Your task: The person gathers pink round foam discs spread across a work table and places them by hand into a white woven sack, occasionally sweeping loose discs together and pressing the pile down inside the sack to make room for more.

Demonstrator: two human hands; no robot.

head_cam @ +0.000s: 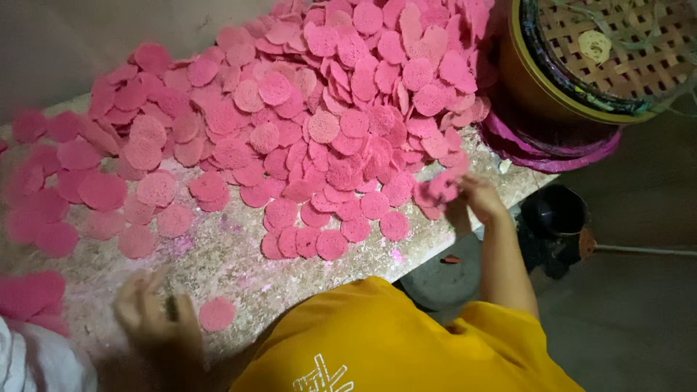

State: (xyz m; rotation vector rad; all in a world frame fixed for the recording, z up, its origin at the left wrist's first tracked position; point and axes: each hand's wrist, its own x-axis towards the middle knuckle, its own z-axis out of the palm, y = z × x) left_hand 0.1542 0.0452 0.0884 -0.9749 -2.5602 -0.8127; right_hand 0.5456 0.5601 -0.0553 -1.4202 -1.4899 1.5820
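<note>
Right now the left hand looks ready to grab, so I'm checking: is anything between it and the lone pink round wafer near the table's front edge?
Nothing visible: the blurred left hand hovers beside the lone pink round wafer, bare speckled tabletop between.

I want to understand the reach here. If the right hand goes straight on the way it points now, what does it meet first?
The right hand points left toward the heap of pink discs and already touches a few discs at its edge. Going on, it would likely push into the heap itself; motion blur leaves the exact contact unclear.

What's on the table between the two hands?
In the head view, only speckled table and one pink disc lie between the left hand and right hand.
</note>
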